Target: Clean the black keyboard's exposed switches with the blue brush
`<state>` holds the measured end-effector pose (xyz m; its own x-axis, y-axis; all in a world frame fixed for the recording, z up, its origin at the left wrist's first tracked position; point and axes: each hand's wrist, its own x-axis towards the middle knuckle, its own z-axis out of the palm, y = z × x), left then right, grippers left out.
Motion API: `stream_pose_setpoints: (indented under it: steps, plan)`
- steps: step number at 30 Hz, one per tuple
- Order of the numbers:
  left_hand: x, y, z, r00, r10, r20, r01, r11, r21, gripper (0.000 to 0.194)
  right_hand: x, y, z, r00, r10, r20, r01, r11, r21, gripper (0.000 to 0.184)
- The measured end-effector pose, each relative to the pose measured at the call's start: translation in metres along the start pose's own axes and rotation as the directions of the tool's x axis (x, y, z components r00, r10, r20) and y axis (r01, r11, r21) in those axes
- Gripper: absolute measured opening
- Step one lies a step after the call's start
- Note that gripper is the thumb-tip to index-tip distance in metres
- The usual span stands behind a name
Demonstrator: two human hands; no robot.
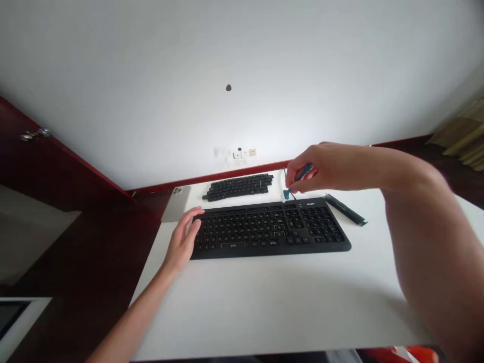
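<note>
A black keyboard (242,253) lies across the white table, its key positions showing as small dark squares. My left hand (183,239) rests against the keyboard's left end, fingers stretched and thumb apart. Between the fingertips of my right hand (310,169) is a small blue-handled brush (286,194). Its pale tip points down at the keyboard's rear edge, right of the middle; whether it touches cannot be made out. Behind the keyboard, a block of black keycaps (240,187) is laid out in rows.
A light grey phone (177,204) lies at the table's back left corner. Right of the keyboard is a long dark strip (346,209). The white table (264,302) backs onto a wall with sockets (245,153). A dark red door (49,166) stands at left.
</note>
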<state>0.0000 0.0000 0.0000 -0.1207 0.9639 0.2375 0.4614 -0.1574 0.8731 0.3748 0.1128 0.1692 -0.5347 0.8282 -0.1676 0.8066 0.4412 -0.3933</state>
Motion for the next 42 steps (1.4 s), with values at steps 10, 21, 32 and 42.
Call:
stream_pose_setpoints:
  steps: [10, 21, 32, 42]
  plan:
    - [0.03, -0.021, 0.001, 0.999, -0.033, 0.022, 0.035, 0.99, -0.138, 0.035, -0.002, -0.006, -0.005, 0.994, -0.013, -0.112, 0.012, 1.0, -0.005, 0.023]
    - [0.023, -0.015, 0.02, 0.997, -0.057, 0.042, 0.065, 0.967, -0.245, 0.04, 0.002, -0.002, 0.005, 0.992, -0.092, 0.084, 0.09, 0.996, 0.022, 0.028]
    - [0.047, -0.008, 0.02, 0.979, -0.059, 0.195, 0.079, 0.993, -0.092, 0.032, 0.009, 0.003, 0.028, 0.936, 0.137, 0.323, -0.093, 0.985, -0.146, 0.04]
    - [0.066, -0.015, 0.027, 0.99, -0.067, 0.124, 0.076, 0.995, -0.071, 0.024, 0.022, -0.011, 0.045, 0.922, 0.044, 0.384, 0.005, 0.992, -0.126, 0.032]
